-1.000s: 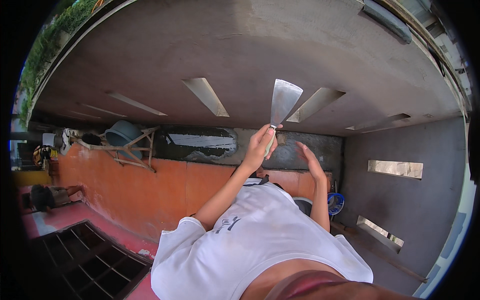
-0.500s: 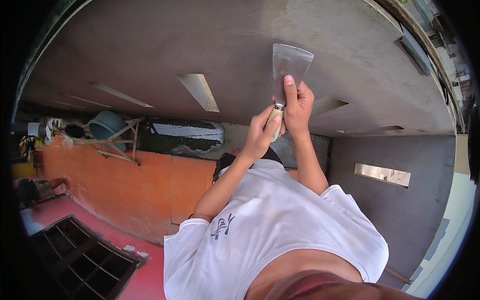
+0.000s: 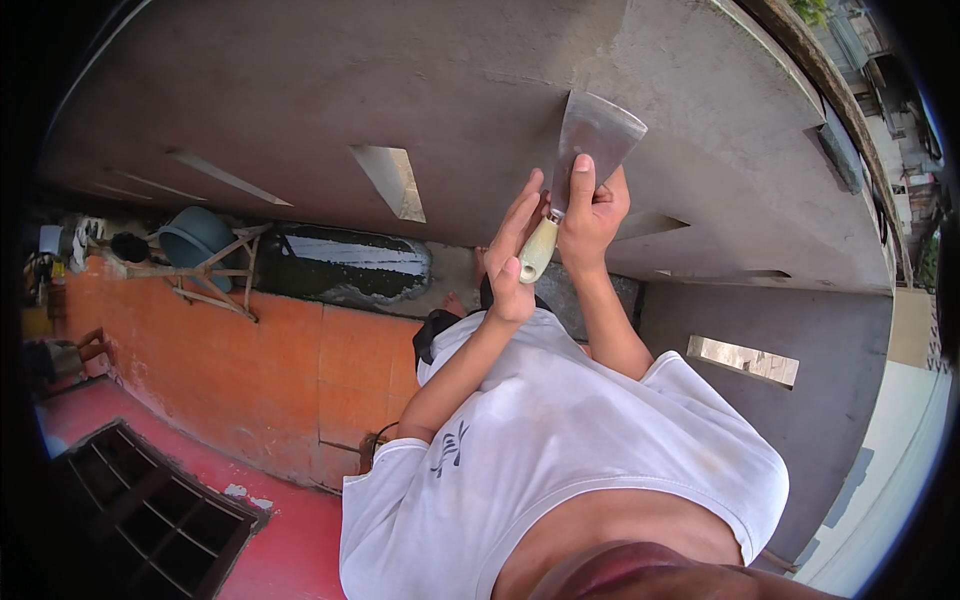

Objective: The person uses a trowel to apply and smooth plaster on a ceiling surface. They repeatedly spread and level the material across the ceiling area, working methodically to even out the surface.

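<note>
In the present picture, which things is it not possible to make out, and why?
Head view:
- Parts of the right hand's fingers: hidden behind the scraper.
- The scraper's far face: turned away from the camera.
- Whatever lies beyond the barred window: lost in darkness.
- The distant person at left: too small, partly swallowed by the dark rim.

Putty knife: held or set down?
Held: the right hand grips the putty knife by its blade; the left hand is open beside the handle.
</note>
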A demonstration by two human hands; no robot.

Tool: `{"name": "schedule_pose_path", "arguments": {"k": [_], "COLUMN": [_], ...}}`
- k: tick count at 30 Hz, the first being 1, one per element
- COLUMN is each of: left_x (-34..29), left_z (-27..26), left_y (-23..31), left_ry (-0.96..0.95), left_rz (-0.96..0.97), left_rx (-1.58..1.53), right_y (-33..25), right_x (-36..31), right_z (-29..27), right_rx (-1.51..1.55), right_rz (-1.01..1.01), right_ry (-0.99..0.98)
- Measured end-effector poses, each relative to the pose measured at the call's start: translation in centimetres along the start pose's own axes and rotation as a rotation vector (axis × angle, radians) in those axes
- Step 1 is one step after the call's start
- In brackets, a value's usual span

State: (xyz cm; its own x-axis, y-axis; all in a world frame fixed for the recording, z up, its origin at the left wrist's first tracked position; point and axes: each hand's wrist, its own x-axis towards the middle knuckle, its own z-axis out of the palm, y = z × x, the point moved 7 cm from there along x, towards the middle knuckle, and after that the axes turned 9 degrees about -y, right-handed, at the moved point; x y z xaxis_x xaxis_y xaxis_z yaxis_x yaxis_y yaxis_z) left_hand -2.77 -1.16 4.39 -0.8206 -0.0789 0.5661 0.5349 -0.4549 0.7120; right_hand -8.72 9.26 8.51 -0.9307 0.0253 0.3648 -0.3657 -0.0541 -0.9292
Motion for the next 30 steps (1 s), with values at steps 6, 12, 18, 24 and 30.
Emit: {"name": "schedule_pose_path", "arguments": {"k": [6, 12, 18, 24, 30], "left_x": [-0.3, 0.1, 0.2, 0.1, 0.4], "left_z": [0.6, 0.2, 1.1, 0.5, 1.0], "left_y": [0.6, 0.0, 1.5, 0.9, 1.1], "left_ry": [-0.180, -0.046, 0.087, 0.089, 0.099], "left_rz": [0.213, 0.173, -0.039, -0.065, -0.022], "left_rx": [0.347, 0.357, 0.576, 0.507, 0.471], "right_y": [0.6, 0.7, 0.0, -0.8, -0.5], "right_x": [-0.2, 0.1, 0.0, 0.3, 0.5], "right_z": [-0.3, 0.0, 0.2, 0.8, 0.5], "right_rx": [0.011, 0.025, 0.075, 0.048, 0.112], "right_rz": [0.021, 0.016, 0.082, 0.038, 0.055], "right_ry": [-0.041, 0.005, 0.028, 0.039, 0.017]}}
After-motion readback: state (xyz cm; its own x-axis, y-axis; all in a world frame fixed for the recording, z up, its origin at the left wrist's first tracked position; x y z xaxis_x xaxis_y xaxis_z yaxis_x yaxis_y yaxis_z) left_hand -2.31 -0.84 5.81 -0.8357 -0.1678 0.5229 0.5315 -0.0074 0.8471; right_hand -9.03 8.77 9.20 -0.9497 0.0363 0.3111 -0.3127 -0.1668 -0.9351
